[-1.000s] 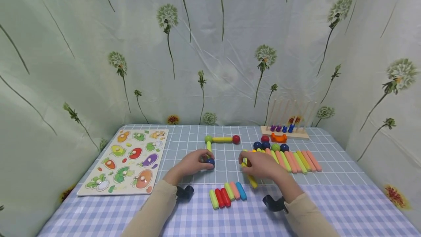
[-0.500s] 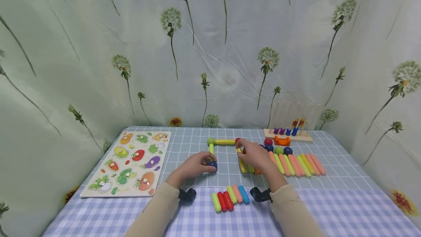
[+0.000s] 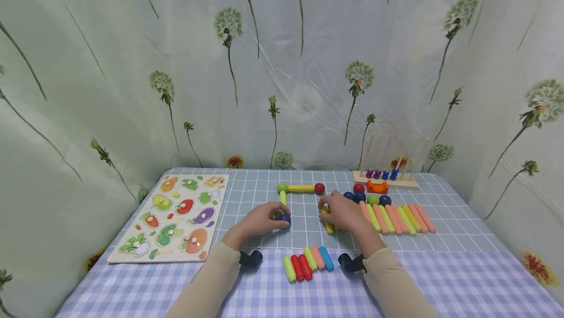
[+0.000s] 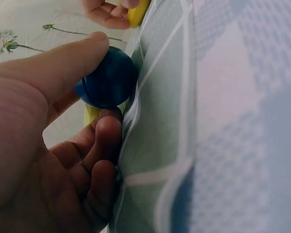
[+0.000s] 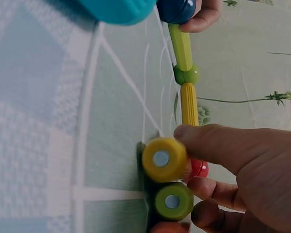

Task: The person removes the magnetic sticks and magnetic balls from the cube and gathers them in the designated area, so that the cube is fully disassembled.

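In the head view my left hand [image 3: 261, 220] pinches a dark blue ball [image 3: 286, 219] at the near end of a lime rod [image 3: 283, 198]. That rod runs to a green ball [image 3: 282, 187], from which a yellow rod [image 3: 301, 188] leads right to a red ball [image 3: 319, 188]. My right hand [image 3: 342, 214] holds another yellow rod [image 3: 329, 228]; its near end shows a metal disc in the right wrist view, with my thumb on its side. A lime rod [image 5: 173, 213] lies beside it. My left thumb presses the blue ball [image 4: 110, 77] in the left wrist view.
A vegetable puzzle board [image 3: 169, 220] lies at the left. Several short coloured rods [image 3: 304, 265] lie in front. To the right are a row of rods [image 3: 396, 219], balls [image 3: 372, 199] and an orange piece [image 3: 377, 187]. A pegged wooden stand [image 3: 407, 182] stands behind.
My right hand has moved left with the yellow rod, then back slightly toward me, baring the red ball. The left hand stays at the blue ball.
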Demonstrator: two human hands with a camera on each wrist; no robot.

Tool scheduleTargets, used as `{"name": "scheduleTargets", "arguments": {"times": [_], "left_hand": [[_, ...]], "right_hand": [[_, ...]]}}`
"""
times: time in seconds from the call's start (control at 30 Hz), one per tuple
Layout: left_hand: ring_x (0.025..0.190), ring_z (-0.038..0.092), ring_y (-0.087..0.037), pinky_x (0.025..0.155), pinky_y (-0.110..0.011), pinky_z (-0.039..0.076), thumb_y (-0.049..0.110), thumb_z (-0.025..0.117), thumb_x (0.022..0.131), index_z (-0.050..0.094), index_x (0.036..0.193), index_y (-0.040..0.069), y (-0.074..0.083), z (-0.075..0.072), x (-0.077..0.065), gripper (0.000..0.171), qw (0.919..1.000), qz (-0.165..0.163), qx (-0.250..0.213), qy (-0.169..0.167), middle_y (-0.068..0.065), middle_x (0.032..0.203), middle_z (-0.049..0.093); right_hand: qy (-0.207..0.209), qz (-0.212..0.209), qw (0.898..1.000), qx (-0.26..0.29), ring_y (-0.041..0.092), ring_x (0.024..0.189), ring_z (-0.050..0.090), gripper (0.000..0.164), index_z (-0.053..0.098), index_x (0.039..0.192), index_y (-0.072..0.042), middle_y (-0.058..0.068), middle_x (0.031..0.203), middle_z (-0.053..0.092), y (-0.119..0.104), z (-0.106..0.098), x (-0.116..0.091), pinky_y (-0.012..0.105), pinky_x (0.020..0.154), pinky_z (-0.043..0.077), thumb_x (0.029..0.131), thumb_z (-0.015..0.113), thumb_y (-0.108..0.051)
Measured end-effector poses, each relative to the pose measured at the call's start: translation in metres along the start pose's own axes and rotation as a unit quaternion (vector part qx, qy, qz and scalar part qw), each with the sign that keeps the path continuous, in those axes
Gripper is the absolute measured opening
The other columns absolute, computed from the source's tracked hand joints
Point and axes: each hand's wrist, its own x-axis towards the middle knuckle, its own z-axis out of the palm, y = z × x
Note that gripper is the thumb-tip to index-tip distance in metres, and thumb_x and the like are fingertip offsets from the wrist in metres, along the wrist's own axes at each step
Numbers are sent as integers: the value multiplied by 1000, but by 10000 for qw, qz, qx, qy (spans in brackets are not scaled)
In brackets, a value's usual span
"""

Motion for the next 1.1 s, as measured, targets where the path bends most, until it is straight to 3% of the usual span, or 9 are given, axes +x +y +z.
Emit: {"name": "scheduleTargets", "arguments": {"times": [0.27, 0.5, 0.67, 0.8, 0.93, 1.1], "left_hand": [[94, 57, -16, 87, -38, 50, 34, 75, 88, 63, 106, 29, -1, -8, -3, 22, 9994, 78, 323, -108, 5, 103, 63], [83, 54, -15, 74, -32, 45, 26, 76, 88, 58, 99, 20, -5, -24, -6, 22, 9972, 25, 746, 42, 1, 92, 60], [81, 54, -15, 75, -34, 46, 16, 75, 87, 58, 94, 16, -9, -32, -8, 18, 9946, 18, 1005, 265, 0, 90, 60], [81, 53, -14, 76, -33, 45, 14, 73, 87, 58, 93, 17, -13, -35, -8, 16, 9919, -194, 1189, 392, 1, 89, 60], [83, 53, -16, 79, -36, 46, 12, 73, 86, 59, 93, 17, -16, -38, -8, 16, 9893, -355, 1309, 534, 0, 92, 61], [87, 54, -17, 85, -41, 48, 9, 74, 85, 60, 93, 16, -18, -39, -8, 17, 9880, -269, 1363, 671, -2, 96, 62]], "right_hand": [[57, -17, 10000, 24, 19, 73, 53, 20, 69, 103, -22, 6, 103, 53, 1, 3, 0, 26, 57, 49, 86, 77, -29], [161, 87, 9998, 1, 19, 74, 53, 35, 62, 115, -21, 7, 110, 54, 0, 1, 1, 25, 57, 49, 86, 77, -33], [353, -112, 9993, 0, 18, 81, 55, 51, 56, 128, -23, 7, 121, 56, -6, 0, -1, 28, 67, 54, 85, 79, -36], [292, -323, 9990, -22, 18, 85, 56, 55, 58, 133, -29, 6, 121, 57, -11, 0, -4, 31, 72, 56, 83, 81, -35], [222, -447, 9984, -284, 17, 85, 57, 52, 62, 131, -31, 5, 118, 60, -16, 3, -4, 32, 74, 56, 83, 81, -33], [-16, -671, 9968, -445, 17, 88, 57, 48, 62, 127, -29, 1, 109, 65, -22, 7, -2, 35, 77, 55, 83, 81, -31]]}}
